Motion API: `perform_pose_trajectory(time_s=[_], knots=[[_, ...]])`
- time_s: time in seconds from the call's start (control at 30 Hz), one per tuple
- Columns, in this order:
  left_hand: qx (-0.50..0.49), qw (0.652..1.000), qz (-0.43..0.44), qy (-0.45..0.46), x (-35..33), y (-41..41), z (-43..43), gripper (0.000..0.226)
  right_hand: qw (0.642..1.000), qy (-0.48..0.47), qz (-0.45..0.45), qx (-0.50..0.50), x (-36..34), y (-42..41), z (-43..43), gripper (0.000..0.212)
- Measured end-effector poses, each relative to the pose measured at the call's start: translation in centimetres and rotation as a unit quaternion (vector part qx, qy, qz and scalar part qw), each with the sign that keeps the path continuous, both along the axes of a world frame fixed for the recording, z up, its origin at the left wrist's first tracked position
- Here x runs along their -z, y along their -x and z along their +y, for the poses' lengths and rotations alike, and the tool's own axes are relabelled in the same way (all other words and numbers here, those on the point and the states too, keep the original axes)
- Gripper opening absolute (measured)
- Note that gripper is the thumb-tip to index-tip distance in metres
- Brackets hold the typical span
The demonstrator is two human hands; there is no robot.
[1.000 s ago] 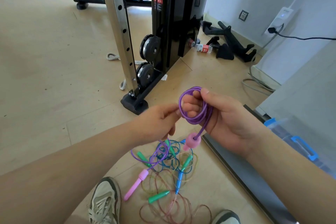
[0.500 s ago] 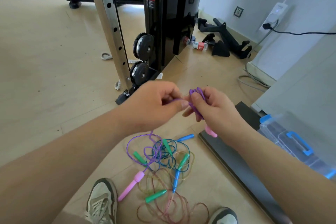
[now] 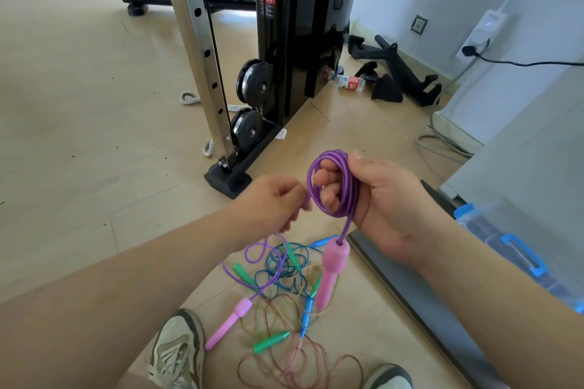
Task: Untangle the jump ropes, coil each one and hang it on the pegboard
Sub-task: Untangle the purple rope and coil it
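My right hand [image 3: 384,199] holds a small coil of the purple jump rope [image 3: 339,181] wound round its fingers. One pink handle [image 3: 331,268] hangs from the coil. My left hand [image 3: 271,205] pinches the same purple cord just left of the coil. The loose cord runs down to the floor and ends at the other pink handle [image 3: 229,322]. Under my hands lies a tangle of ropes [image 3: 284,278]: a blue cord with blue handles [image 3: 308,314], a thin clear cord with green handles [image 3: 271,341], and pinkish loops. No pegboard is in view.
A black weight machine [image 3: 284,41] with a steel upright [image 3: 202,50] stands ahead. A dark board [image 3: 420,303] lies on the floor at right beside a clear box with blue latches [image 3: 521,259]. My two shoes [image 3: 177,354] frame the tangle. A bottle [image 3: 347,82] lies by the wall.
My hands parted after meeting half a second ago. The purple coil on my right hand has opened toward me again, and the pink handle hangs free below it once more.
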State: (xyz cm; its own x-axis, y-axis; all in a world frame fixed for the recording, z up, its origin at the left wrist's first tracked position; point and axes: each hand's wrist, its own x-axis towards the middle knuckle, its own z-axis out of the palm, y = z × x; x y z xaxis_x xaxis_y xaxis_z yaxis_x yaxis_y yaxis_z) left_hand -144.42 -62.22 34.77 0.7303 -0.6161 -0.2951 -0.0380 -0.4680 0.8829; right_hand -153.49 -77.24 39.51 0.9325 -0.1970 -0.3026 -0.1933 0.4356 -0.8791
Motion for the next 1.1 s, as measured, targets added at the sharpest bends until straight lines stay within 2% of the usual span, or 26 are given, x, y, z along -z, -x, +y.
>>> perform_pose_trajectory(time_s=[0.07, 0.13, 0.2, 0.27, 0.3, 0.4, 0.47, 0.57, 0.63, 0.73, 0.87, 0.97, 1.03, 1.07, 1.1], knots=[[0.023, 0.995, -0.066, -0.073, 0.4, 1.5, -0.8, 0.034, 0.999, -0.013, 0.006, 0.034, 0.3, -0.1, -0.4, 0.041], [0.081, 0.971, -0.171, -0.146, 0.3, 3.4, -1.6, 0.025, 0.997, -0.006, 0.016, 0.072, 0.7, -0.3, -0.9, 0.040], [0.159, 0.952, -0.197, -0.171, -0.4, 5.6, -2.1, 0.015, 0.992, 0.078, 0.039, 0.092, 1.2, -0.4, -1.4, 0.035], [0.215, 0.955, -0.152, -0.139, -1.3, 6.8, -2.3, 0.013, 0.960, 0.262, 0.079, 0.063, 1.9, -0.2, -1.7, 0.028], [0.212, 0.964, -0.116, -0.114, -1.9, 6.7, -2.4, 0.017, 0.940, 0.329, 0.084, 0.042, 2.2, 0.0, -1.8, 0.025], [0.130, 0.990, -0.049, -0.017, -3.9, 4.4, -2.0, 0.021, 0.908, 0.414, 0.059, 0.019, 2.8, 0.5, -2.3, 0.019], [0.080, 0.993, -0.071, 0.040, -4.9, 2.3, -1.0, 0.019, 0.899, 0.436, 0.044, 0.011, 2.5, 0.7, -2.7, 0.018], [0.017, 0.984, -0.133, 0.114, -5.3, 0.2, 0.1, 0.015, 0.939, 0.343, 0.022, -0.020, 2.2, 1.0, -2.6, 0.025], [-0.020, 0.980, -0.151, 0.131, -4.8, -0.6, 0.4, 0.015, 0.961, 0.272, 0.013, -0.054, 1.6, 1.1, -2.1, 0.029], [-0.051, 0.985, -0.104, 0.129, -3.4, -1.4, 0.3, 0.020, 0.978, 0.180, -0.006, -0.109, 1.1, 1.1, -1.3, 0.032], [-0.043, 0.994, -0.010, 0.100, -1.4, -1.0, 0.1, 0.034, 0.998, 0.032, -0.022, -0.047, 0.3, 0.6, -1.1, 0.036], [0.020, 0.999, -0.015, 0.029, 0.2, 0.5, -0.3, 0.033, 0.998, -0.063, -0.027, 0.002, 0.0, 0.3, -1.1, 0.039], [0.089, 0.995, -0.045, -0.019, 0.7, 1.9, -0.8, 0.025, 0.998, -0.062, -0.014, 0.023, 0.6, 0.0, -1.2, 0.038], [0.123, 0.990, -0.056, -0.039, 0.6, 2.6, -1.0, 0.024, 0.999, -0.016, 0.001, 0.031, 1.1, -0.1, -1.3, 0.036], [0.157, 0.984, -0.068, -0.057, 0.3, 3.1, -1.1, 0.025, 0.997, 0.067, 0.020, 0.035, 1.5, -0.1, -1.5, 0.034]])
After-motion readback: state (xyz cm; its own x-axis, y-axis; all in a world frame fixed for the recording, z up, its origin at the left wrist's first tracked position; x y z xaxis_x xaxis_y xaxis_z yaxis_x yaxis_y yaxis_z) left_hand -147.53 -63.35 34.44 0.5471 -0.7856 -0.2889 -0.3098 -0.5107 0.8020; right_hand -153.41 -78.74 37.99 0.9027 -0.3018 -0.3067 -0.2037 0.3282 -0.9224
